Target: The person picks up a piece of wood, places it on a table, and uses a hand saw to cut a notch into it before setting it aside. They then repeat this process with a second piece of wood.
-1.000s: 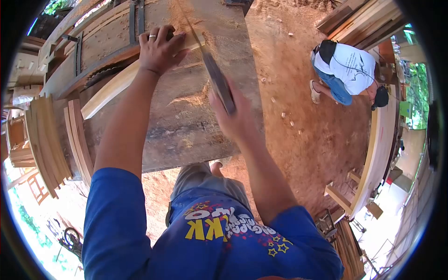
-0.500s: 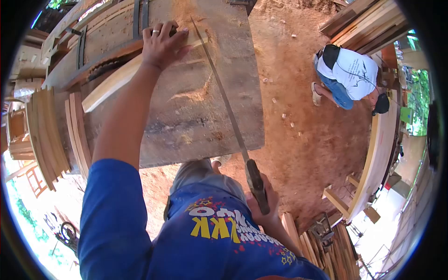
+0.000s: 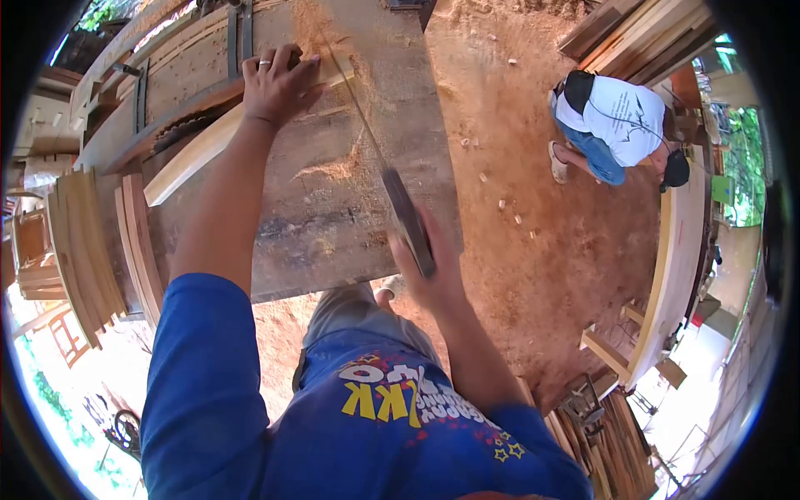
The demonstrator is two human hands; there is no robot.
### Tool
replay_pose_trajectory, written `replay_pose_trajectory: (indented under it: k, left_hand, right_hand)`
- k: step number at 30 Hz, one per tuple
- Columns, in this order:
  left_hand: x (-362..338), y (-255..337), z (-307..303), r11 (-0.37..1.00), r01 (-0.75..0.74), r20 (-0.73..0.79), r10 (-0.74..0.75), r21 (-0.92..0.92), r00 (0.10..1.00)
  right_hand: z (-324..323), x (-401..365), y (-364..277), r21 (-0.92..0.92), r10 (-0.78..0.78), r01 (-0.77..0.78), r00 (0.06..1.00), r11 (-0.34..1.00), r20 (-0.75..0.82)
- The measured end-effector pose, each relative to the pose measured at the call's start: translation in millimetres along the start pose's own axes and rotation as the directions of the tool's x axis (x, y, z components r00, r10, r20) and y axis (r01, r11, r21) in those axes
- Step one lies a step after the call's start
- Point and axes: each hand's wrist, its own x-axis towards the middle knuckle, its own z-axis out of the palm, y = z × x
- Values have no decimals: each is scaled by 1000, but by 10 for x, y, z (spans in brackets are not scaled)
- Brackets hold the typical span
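Observation:
My right hand [image 3: 435, 271] is wrapped around the dark handle of a handsaw [image 3: 406, 218]. Its narrow blade runs up and away across the workbench [image 3: 283, 204] and meets the far end of a pale, curved wooden board [image 3: 196, 158]. My left hand [image 3: 281, 87], with a ring on one finger, grips that board from above, just left of the blade. The fingertips curl over a dark edge, partly hidden. Sawdust [image 3: 312, 29] lies around the blade and farther up the bench.
Stacked wood strips [image 3: 83, 242] stand at the bench's left side. Across the dirt floor [image 3: 533, 275] at right, a person [image 3: 621, 117] in a white shirt bends near a long pale plank [image 3: 671, 267]. More lumber [image 3: 633, 42] is piled behind them.
My right hand has pushed the handsaw forward, up and to the left, from beside my waist to over the bench edge. My left hand stays on the board.

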Motion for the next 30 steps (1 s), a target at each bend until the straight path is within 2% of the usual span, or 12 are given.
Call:
replay_pose_trajectory:
  k: [2, 4, 5, 7, 9, 10, 11, 12, 15, 22, 29, 30]
  left_hand:
    - [46, -17, -8, 1000, 3, 11, -4, 13, 1000]
    - [35, -28, 13, 1000, 6, 20, -6, 2, 1000]
    - [33, -24, 22, 1000, 10, 16, -10, -1, 1000]
    - [44, -20, -3, 1000, 4, -1, -4, -3, 1000]
    - [62, -23, -6, 999, 5, -20, -6, -45, 1000]
    - [58, -21, -13, 998, 6, -28, -8, -68, 1000]
    - [64, -18, -37, 999, 15, 33, -14, -47, 999]
    - [53, 11, -23, 999, 23, 31, -21, -50, 999]
    - [64, 11, -33, 998, 32, 21, -31, -47, 999]
    - [78, -6, -13, 999, 29, 20, -28, -30, 999]
    - [26, -26, 51, 999, -9, -70, 6, -40, 997]
    - [-72, 19, 12, 999, 10, -24, -11, -35, 1000]
  right_hand:
    - [-368, -680, -229, 85, 296, -308, 946, 948, 130]
    - [-607, -1160, -371, -134, 309, -292, 942, 947, 129]
    - [-668, -1203, -441, -123, 310, -294, 940, 948, 140]
    - [-664, -1166, -538, -90, 304, -293, 940, 952, 152]
    - [-407, -646, -234, 30, 139, -143, 983, 989, 122]
    - [-219, -256, -123, 121, 169, -184, 978, 975, 123]
    - [63, 169, 255, 1, -63, 63, 998, 998, 16]
    - [157, 640, 26, -93, -17, 19, 999, 995, 29]
    - [450, 1420, -244, 36, 5, -7, 998, 999, 57]
    - [504, 1522, -256, 13, -23, 22, 1000, 1000, 22]
    - [400, 874, -39, 70, -106, 107, 994, 992, -12]
    - [368, 714, -53, 62, -44, 43, 999, 997, 15]
